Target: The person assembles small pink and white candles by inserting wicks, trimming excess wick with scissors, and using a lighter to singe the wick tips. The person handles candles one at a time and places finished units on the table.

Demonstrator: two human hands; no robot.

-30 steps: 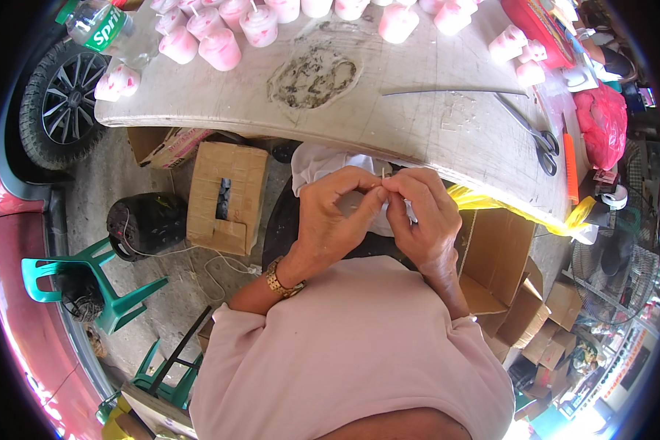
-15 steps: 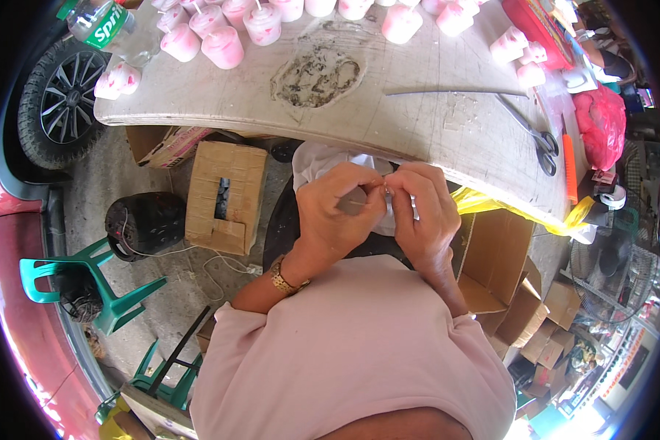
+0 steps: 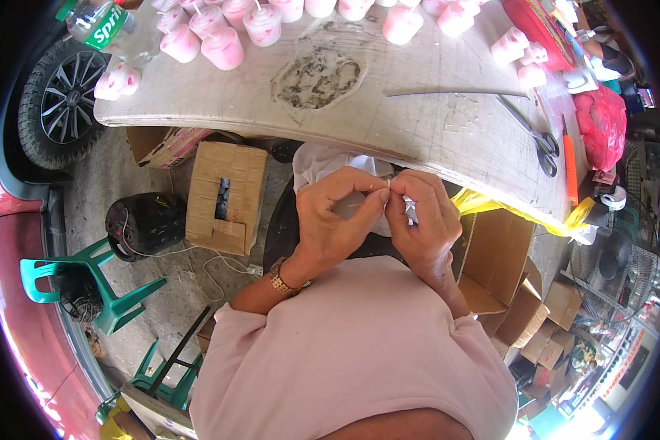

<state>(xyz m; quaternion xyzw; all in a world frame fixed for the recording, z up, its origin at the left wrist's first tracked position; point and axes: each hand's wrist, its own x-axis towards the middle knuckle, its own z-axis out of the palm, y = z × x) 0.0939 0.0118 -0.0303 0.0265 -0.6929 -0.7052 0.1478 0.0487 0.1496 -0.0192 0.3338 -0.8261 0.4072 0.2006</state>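
Observation:
Close together in front of my body, just off the table's near edge, both hands are pinched. My left hand and my right hand meet thumb and forefinger on a thin pale strand, very small in view. Its exact kind is hard to make out. Below them, white cloth or plastic lies over my lap. Pink and white cup candles, several with white wicks standing up, are at the far side of the worn white table. Scissors and a long thin rod lie to the right.
A green-labelled plastic bottle is at the table's far left. At its right are an orange stick and a pink plastic bag. Cardboard boxes, a black container, a green stool and a fan stand around.
My fingertips have shifted slightly, and the pale strand between them shows more plainly. The things on the table stay where they were.

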